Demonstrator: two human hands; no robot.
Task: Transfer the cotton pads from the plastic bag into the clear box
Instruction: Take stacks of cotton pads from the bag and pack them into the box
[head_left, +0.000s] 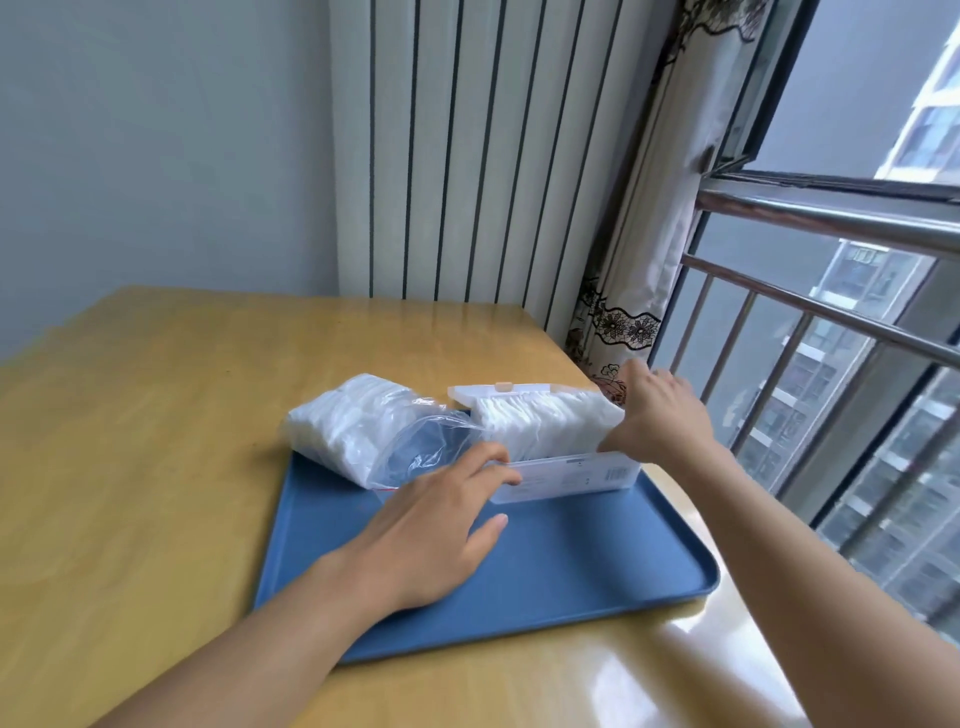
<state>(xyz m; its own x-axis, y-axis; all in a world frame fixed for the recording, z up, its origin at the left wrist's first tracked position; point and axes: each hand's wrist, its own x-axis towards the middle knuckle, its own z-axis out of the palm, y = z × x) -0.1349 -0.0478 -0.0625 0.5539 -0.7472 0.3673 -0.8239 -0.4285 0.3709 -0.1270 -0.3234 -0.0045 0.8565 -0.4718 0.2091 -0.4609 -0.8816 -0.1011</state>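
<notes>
Cotton pads stand packed on edge in the clear box, just right of the frame's centre, and they rise above its front wall. The box's lid is open and leans back behind them. More pads remain in the plastic bag, which lies just left of the box with its loose, crumpled mouth turned toward the box.

Judging by this, the transfer is partly done and the step in hand is settling the batch already in the box. The right hand rests against the right end of the row, its fingers straight and close together, touching the pads and the box's edge. The left hand hovers low at the box's left front corner, fingers loosely spread, with the fingertips at or very near the wall; contact there I cannot tell.

Next, I judge, the left hand needs to go into the bag's mouth for another stack, while the right keeps the row from toppling.

Box and bag sit on a blue tray on the wooden counter.
</notes>
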